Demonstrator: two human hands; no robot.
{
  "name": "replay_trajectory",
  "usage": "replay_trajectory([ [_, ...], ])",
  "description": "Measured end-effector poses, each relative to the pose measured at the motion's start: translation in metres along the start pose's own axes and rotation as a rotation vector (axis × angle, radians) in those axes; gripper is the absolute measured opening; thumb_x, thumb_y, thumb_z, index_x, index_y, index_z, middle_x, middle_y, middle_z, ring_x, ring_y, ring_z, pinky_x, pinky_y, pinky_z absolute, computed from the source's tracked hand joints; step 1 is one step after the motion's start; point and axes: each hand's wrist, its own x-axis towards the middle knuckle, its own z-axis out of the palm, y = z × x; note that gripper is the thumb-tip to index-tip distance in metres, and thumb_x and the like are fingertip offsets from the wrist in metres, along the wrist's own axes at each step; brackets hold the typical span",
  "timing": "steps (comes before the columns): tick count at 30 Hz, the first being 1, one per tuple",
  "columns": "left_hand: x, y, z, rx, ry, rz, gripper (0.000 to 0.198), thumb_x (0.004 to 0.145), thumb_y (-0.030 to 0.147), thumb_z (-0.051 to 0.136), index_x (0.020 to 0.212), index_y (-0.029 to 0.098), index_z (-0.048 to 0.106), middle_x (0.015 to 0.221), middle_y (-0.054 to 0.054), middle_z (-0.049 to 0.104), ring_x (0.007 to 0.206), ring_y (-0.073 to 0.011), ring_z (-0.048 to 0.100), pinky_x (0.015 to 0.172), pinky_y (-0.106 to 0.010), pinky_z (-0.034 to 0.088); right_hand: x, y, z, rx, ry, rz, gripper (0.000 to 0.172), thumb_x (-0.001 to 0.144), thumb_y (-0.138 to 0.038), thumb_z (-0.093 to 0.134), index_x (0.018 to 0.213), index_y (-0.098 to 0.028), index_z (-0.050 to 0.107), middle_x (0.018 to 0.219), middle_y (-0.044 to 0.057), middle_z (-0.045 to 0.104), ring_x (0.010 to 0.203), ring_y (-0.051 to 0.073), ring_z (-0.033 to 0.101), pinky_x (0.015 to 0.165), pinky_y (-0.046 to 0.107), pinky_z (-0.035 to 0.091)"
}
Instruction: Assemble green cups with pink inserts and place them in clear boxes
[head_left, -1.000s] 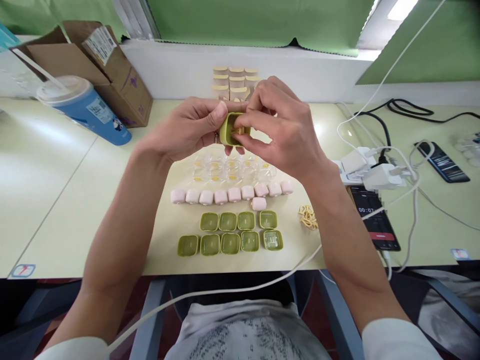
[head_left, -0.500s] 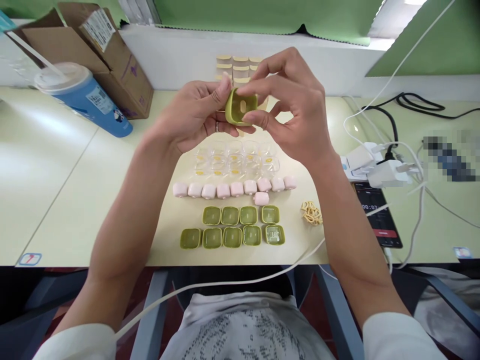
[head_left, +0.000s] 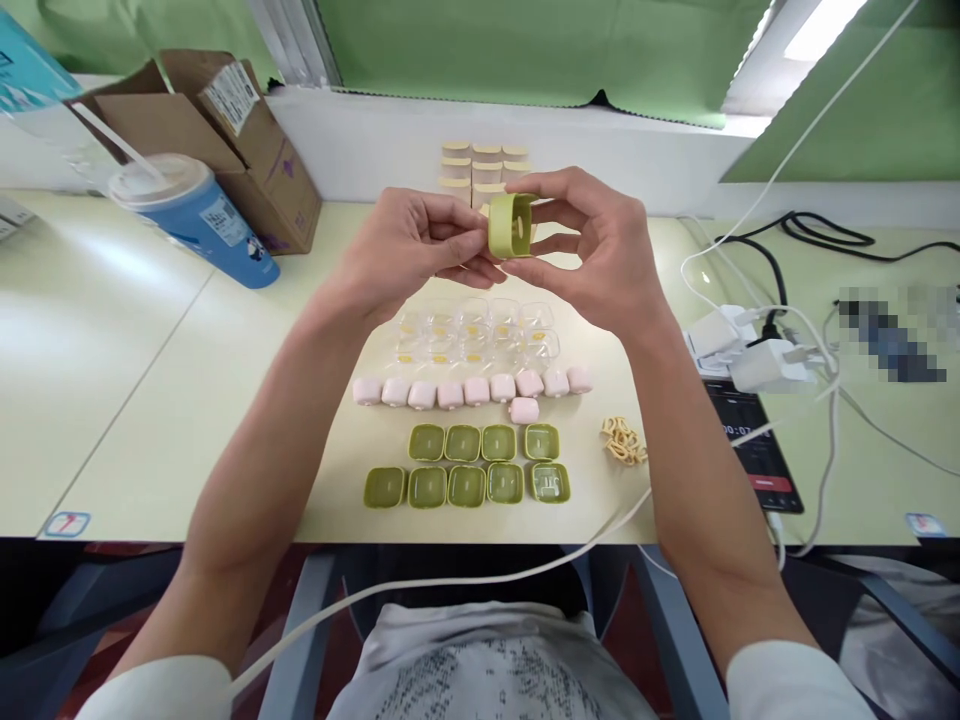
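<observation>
Between the fingers of the left hand (head_left: 416,245) and the right hand (head_left: 600,240), a green cup (head_left: 501,230) is held up above the worktop (head_left: 157,400), tipped on its side with its mouth towards the right hand. The right thumb and forefinger pinch it from below and above; the other right fingers are curled behind its mouth. The left fingers are bunched against its closed end; whether they are pinching anything there is partly hidden. Inside the cup, just beside the right fingers, a small pale yellow piece (head_left: 519,228) shows.

Just beyond the fingers, pieces with cream-coloured tops (head_left: 486,168) stand in rows before the white wall (head_left: 360,150). Nearer the body than the fingers come clear cups (head_left: 472,320) with yellow marks, then a row of nine pink blocks (head_left: 476,390) with a tenth in front, then nine more green cups (head_left: 463,443), four behind five, mouths upward. To the right of these, well apart from the fingers, lies a pile of yellow loops (head_left: 624,441).

Farther right of the fingers, past the right forearm, are white chargers (head_left: 769,365) with cables and a phone (head_left: 750,440) showing a timer. Far to the left of the fingers, a blue drink cup (head_left: 206,225) with a straw leans beside a cardboard box (head_left: 277,185).
</observation>
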Motion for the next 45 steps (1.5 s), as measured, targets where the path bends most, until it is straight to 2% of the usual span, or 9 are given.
replay_trajectory([
  [5, -0.001, 0.000, 0.003, 0.064, -0.015, 0.014, 0.030, 0.095, 0.043, 0.093, 0.094, 0.017, 0.080, 0.080, -0.006, 0.083, 0.082, -0.0228, 0.087, 0.083, -0.037, 0.077, -0.001, 0.004, -0.004, 0.043, -0.035, 0.002, 0.054, 0.080, -0.046, 0.105, 0.127, -0.036, 0.082, 0.133, 0.006, 0.084, 0.127, 0.035, 0.080, 0.104, 0.054, 0.075],
  [11, -0.002, 0.001, 0.006, 0.124, -0.029, 0.015, 0.019, 0.100, 0.028, 0.082, 0.087, 0.017, 0.074, 0.080, -0.005, 0.081, 0.072, -0.0160, 0.081, 0.076, -0.030, 0.071, -0.002, 0.012, -0.007, 0.123, -0.043, -0.016, 0.048, 0.077, -0.045, 0.107, 0.119, -0.035, 0.087, 0.126, 0.004, 0.086, 0.113, 0.034, 0.084, 0.104, 0.058, 0.076],
  [19, -0.001, 0.000, 0.003, 0.158, 0.008, 0.061, 0.019, 0.094, 0.028, 0.084, 0.081, 0.019, 0.073, 0.072, -0.002, 0.076, 0.071, -0.0156, 0.077, 0.070, -0.028, 0.068, -0.002, 0.014, -0.016, 0.091, -0.038, 0.029, 0.057, 0.070, -0.048, 0.111, 0.118, -0.031, 0.085, 0.123, 0.005, 0.087, 0.111, 0.033, 0.084, 0.098, 0.053, 0.075],
  [23, -0.002, 0.003, 0.003, 0.184, 0.018, 0.094, 0.014, 0.092, 0.023, 0.083, 0.082, 0.020, 0.074, 0.073, -0.003, 0.076, 0.074, -0.0165, 0.076, 0.070, -0.029, 0.068, -0.002, 0.014, -0.017, 0.089, -0.057, 0.061, 0.051, 0.075, -0.061, 0.106, 0.110, -0.030, 0.085, 0.110, 0.004, 0.088, 0.099, 0.028, 0.083, 0.097, 0.049, 0.074],
  [27, -0.003, 0.005, 0.004, 0.209, 0.049, 0.094, 0.014, 0.092, 0.020, 0.082, 0.083, 0.020, 0.072, 0.073, -0.002, 0.074, 0.076, -0.0174, 0.077, 0.078, -0.032, 0.069, -0.001, 0.020, -0.014, 0.131, -0.114, 0.130, 0.053, 0.083, -0.077, 0.095, 0.103, -0.029, 0.082, 0.098, 0.003, 0.086, 0.086, 0.022, 0.080, 0.078, 0.039, 0.071],
  [30, -0.003, 0.006, 0.004, 0.178, 0.051, 0.073, 0.016, 0.093, 0.017, 0.080, 0.080, 0.019, 0.071, 0.072, -0.002, 0.073, 0.075, -0.0170, 0.076, 0.080, -0.033, 0.069, 0.001, 0.024, -0.013, 0.158, -0.133, 0.132, 0.059, 0.080, -0.078, 0.097, 0.109, -0.030, 0.079, 0.103, 0.003, 0.086, 0.085, 0.021, 0.078, 0.072, 0.037, 0.068],
  [34, -0.002, 0.008, 0.002, 0.146, 0.040, 0.032, 0.020, 0.094, 0.015, 0.076, 0.076, 0.019, 0.070, 0.071, -0.002, 0.071, 0.074, -0.0173, 0.075, 0.080, -0.033, 0.068, 0.001, 0.026, -0.017, 0.102, -0.109, 0.070, 0.065, 0.073, -0.072, 0.103, 0.119, -0.033, 0.077, 0.116, 0.004, 0.086, 0.097, 0.025, 0.080, 0.081, 0.040, 0.070],
  [39, -0.001, 0.009, 0.002, 0.167, 0.037, 0.043, 0.018, 0.092, 0.017, 0.079, 0.077, 0.020, 0.070, 0.069, -0.001, 0.069, 0.073, -0.0167, 0.073, 0.076, -0.032, 0.067, 0.000, 0.024, -0.024, 0.059, -0.112, 0.039, 0.062, 0.074, -0.066, 0.105, 0.120, -0.033, 0.080, 0.116, 0.004, 0.086, 0.101, 0.028, 0.081, 0.087, 0.046, 0.071],
  [45, -0.001, 0.003, 0.002, 0.166, 0.034, 0.053, 0.021, 0.096, 0.020, 0.077, 0.076, 0.020, 0.069, 0.074, -0.003, 0.072, 0.073, -0.0151, 0.072, 0.075, -0.030, 0.064, 0.000, 0.022, -0.018, 0.037, -0.094, 0.016, 0.058, 0.077, -0.059, 0.105, 0.123, -0.032, 0.080, 0.123, 0.006, 0.085, 0.097, 0.027, 0.082, 0.081, 0.043, 0.071],
])
